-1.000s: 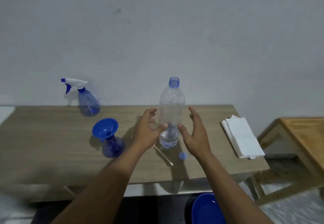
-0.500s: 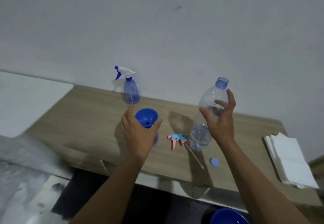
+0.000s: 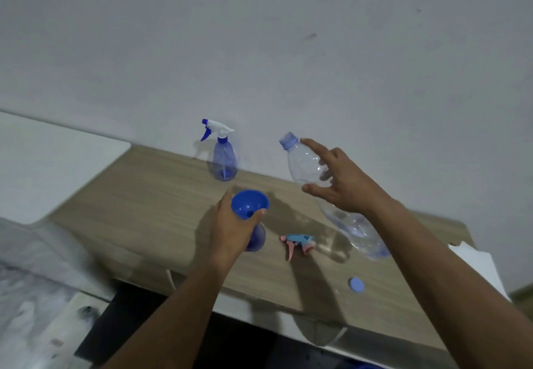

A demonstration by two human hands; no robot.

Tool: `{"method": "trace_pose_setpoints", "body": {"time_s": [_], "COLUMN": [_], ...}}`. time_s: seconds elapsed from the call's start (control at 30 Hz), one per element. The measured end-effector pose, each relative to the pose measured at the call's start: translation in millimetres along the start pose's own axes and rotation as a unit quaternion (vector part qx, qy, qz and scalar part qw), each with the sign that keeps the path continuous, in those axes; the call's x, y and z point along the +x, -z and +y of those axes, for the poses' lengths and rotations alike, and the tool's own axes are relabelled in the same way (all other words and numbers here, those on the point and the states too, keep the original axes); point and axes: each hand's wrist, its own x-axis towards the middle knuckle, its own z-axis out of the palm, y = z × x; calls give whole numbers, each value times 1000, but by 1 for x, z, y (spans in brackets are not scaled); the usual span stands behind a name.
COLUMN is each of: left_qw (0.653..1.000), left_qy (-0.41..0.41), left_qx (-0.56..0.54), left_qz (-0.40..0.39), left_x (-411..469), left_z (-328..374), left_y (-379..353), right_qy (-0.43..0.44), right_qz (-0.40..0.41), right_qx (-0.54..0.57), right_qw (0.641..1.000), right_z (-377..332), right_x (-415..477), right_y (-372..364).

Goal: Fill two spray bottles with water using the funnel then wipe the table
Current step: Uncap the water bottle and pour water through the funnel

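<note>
My left hand (image 3: 230, 230) grips the neck of an open blue spray bottle (image 3: 257, 238) standing on the wooden table (image 3: 161, 195), with a blue funnel (image 3: 249, 204) seated in its mouth. My right hand (image 3: 343, 184) holds a clear uncapped water bottle (image 3: 305, 163), lifted off the table and tilted with its mouth up and to the left, a little water at its bottom end. A second blue spray bottle (image 3: 223, 158) with a white-and-blue trigger head stands by the wall. A pink-and-blue trigger head (image 3: 297, 241) lies on the table between my hands.
A blue bottle cap (image 3: 356, 284) lies near the table's front edge. White tissues (image 3: 476, 259) sit at the table's right end, partly behind my right arm. A white surface (image 3: 43, 166) adjoins the table on the left. The wall runs close behind.
My right hand has lifted the water bottle off the table and tilted it to the left. My left hand has kept its grip on the funnel bottle. The camera has swung left.
</note>
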Motion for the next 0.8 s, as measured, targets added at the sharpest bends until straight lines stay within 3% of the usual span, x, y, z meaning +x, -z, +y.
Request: {"method": "trace_pose_setpoints", "body": {"time_s": [0.3, 0.8], "left_qw": [998, 996], "left_qy": [-35, -29], "left_qx": [-42, -11], "left_qz": [-41, -80], "left_x": [-1, 1], "left_z": [-2, 12], "left_y": [9, 22], "right_qy": [-3, -2], "right_qz": [-166, -228], "right_qx": [-169, -251], "right_qw": [972, 941], "right_z": [-14, -9], "right_x": [14, 19], "right_y": [-22, -35]}}
